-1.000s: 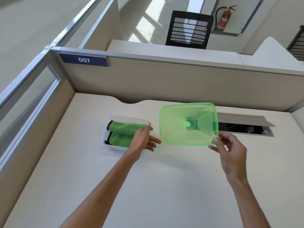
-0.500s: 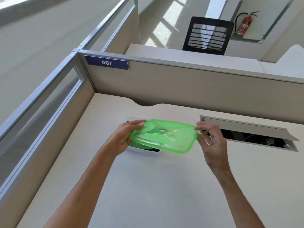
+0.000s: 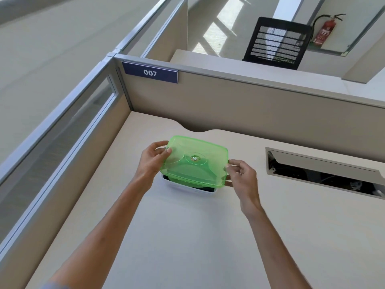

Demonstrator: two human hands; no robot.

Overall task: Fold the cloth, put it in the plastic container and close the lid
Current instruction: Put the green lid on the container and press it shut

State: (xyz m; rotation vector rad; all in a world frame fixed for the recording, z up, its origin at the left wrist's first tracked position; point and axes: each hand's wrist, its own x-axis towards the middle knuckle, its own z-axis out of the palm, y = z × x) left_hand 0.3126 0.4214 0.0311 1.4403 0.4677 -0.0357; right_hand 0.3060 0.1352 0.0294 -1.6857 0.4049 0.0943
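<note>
Now | one lid (image 3: 194,161) | one container (image 3: 190,187) | two hands: left hand (image 3: 152,158), right hand (image 3: 242,177)

Left hand (image 3: 153,158), right hand (image 3: 241,175): fingers pinched.

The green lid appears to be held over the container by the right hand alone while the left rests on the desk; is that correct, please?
Not quite: in the head view both hands hold the green lid over the container. The left hand grips its left edge and the right hand its right edge; neither rests on the desk.
</note>
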